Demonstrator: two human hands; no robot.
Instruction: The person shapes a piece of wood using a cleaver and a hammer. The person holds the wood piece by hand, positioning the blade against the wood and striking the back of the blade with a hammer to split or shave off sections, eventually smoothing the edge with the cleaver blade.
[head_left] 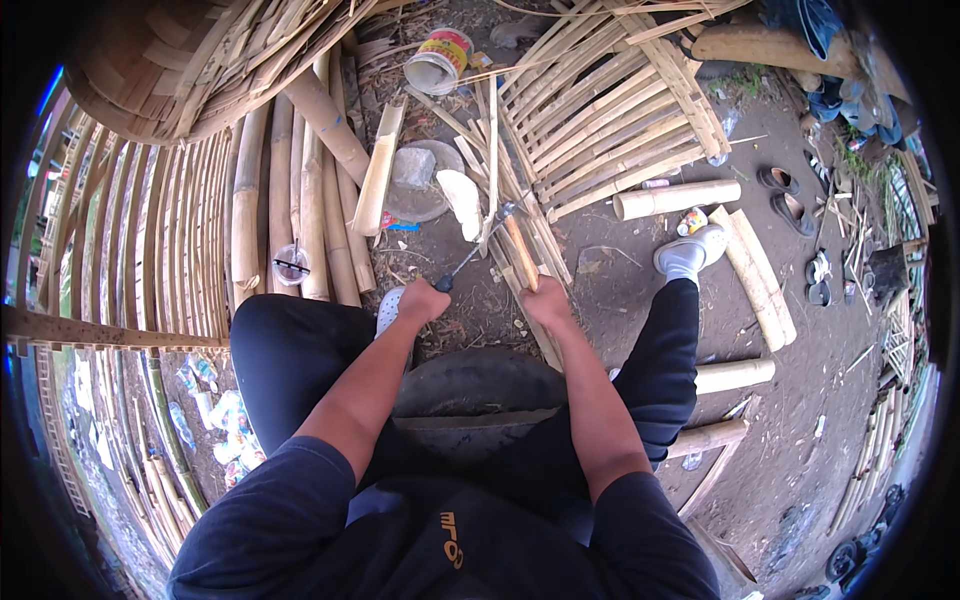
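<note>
My left hand is closed around the dark handle of what looks like a screwdriver. Its thin metal shaft slants up and to the right, toward upright bamboo strips. In my right hand is the wooden handle of a hammer. The small hammer head lies close to the strips, near the tip of the shaft; whether they touch I cannot tell. Beneath the tools, long split bamboo pieces run along the ground between my feet.
Slatted bamboo panels stand at the left and far right. Bamboo poles lean at the left beside a plastic cup. Ahead are a round slab with a stone block and a bucket. Cut bamboo lies by my right foot.
</note>
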